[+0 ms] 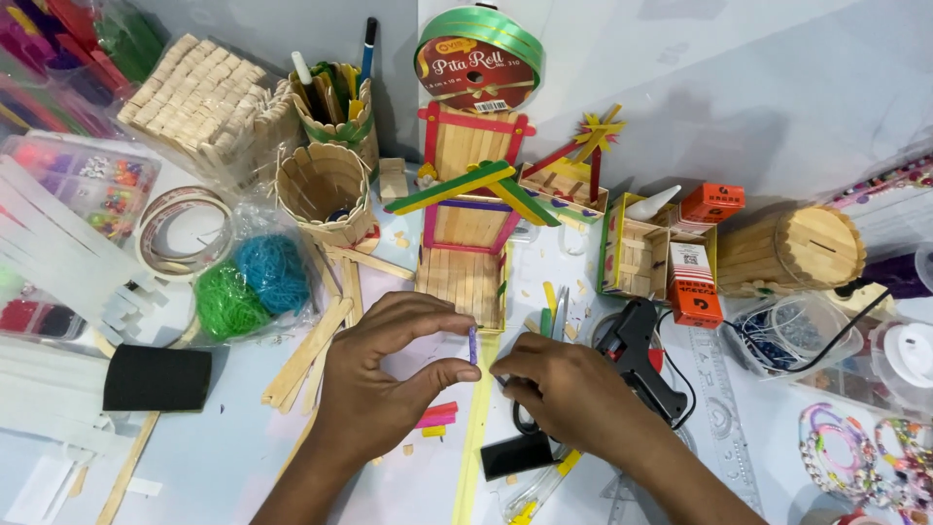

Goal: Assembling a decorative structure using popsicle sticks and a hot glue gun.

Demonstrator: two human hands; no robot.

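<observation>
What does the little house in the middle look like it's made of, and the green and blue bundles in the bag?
The little house looks built from flat wooden craft sticks: pale, matt, grainy slats, with roof and frame sticks painted green, yellow, red. The green bundle and blue bundle look like thin cord or yarn, loosely tangled, inside a clear, glossy plastic bag; the exact fibre can't be told.

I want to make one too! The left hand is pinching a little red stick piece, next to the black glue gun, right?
Not quite. The head view shows the left hand pinching a little purple stick piece, not red. The black glue gun does lie nearby, beyond the right hand.
</observation>
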